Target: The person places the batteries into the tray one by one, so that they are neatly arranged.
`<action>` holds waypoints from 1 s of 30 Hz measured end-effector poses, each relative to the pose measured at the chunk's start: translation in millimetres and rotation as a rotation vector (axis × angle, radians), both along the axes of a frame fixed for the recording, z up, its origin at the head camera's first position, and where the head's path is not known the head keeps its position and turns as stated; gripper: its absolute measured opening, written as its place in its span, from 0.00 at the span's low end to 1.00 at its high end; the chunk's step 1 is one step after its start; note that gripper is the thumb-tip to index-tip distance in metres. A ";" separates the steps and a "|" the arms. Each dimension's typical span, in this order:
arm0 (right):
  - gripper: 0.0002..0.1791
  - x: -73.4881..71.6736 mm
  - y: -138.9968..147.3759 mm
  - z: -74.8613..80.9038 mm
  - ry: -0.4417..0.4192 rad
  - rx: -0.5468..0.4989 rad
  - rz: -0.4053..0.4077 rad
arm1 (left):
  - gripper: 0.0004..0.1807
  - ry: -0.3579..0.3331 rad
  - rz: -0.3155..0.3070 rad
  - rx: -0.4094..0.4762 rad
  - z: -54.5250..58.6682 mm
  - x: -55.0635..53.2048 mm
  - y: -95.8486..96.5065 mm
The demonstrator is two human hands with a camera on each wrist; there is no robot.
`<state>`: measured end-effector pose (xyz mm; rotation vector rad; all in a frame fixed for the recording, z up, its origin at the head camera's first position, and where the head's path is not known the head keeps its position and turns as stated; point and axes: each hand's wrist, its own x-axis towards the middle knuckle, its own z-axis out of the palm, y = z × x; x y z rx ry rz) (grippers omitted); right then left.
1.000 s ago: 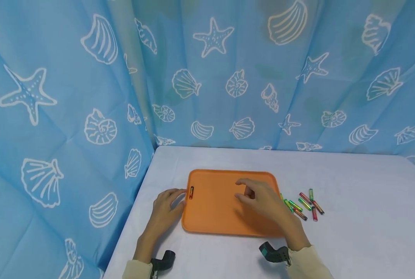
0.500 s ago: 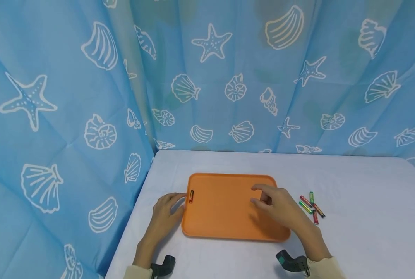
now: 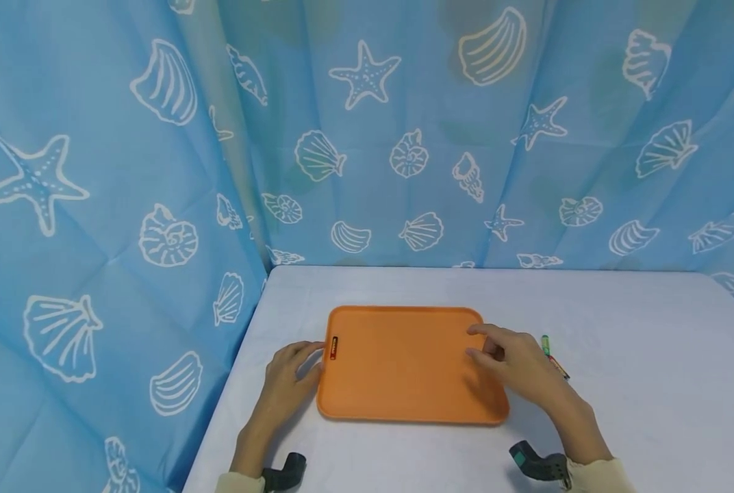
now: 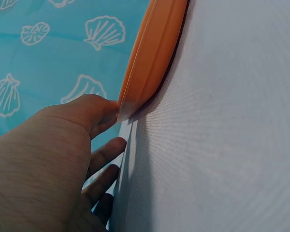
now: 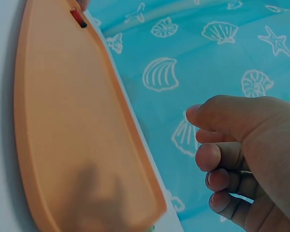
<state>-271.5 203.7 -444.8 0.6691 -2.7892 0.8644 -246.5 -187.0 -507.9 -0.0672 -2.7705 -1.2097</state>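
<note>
An orange tray [image 3: 404,370] lies on the white table. One red and black battery [image 3: 333,348] rests inside it along the left rim. My left hand [image 3: 288,383] is at the tray's left edge with its fingers relaxed; in the left wrist view, the thumb tip touches the tray wall [image 4: 157,53]. Over the tray's right side hovers my right hand [image 3: 517,363], fingers loosely bent and nothing between them. In the right wrist view the right hand [image 5: 253,145] is apart from the tray, and its shadow falls on the tray floor.
Beyond the right hand, a green battery [image 3: 546,344] and a red and black battery [image 3: 560,368] lie on the white tablecloth [image 3: 638,342]. Blue curtains [image 3: 367,171] with white shell prints stand behind and to the left of the table.
My right hand has moved right across the tray, from its middle to its right edge, now covering most of the loose batteries. The left hand has stayed at the left rim.
</note>
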 end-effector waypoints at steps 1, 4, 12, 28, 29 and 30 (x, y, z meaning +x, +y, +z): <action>0.20 0.8 3.4 0.1 -0.007 0.002 -0.007 | 0.21 -0.005 -0.002 -0.001 -0.3 0.2 0.7; 0.20 3.0 13.8 0.1 -0.018 0.016 -0.029 | 0.21 -0.022 -0.006 0.000 -0.1 0.5 2.0; 0.20 6.1 38.7 -0.6 -0.034 0.004 -0.072 | 0.22 -0.055 -0.009 -0.008 2.5 -0.4 0.4; 0.20 12.0 77.4 -8.6 -0.086 0.064 -0.153 | 0.24 -0.097 -0.033 -0.021 5.8 -0.7 -0.1; 0.20 13.5 80.3 -10.7 -0.085 0.062 -0.160 | 0.24 -0.102 -0.035 -0.022 5.7 -0.4 -0.2; 0.19 15.4 83.2 -13.4 -0.074 0.058 -0.163 | 0.24 -0.107 -0.035 -0.024 5.9 0.1 -0.4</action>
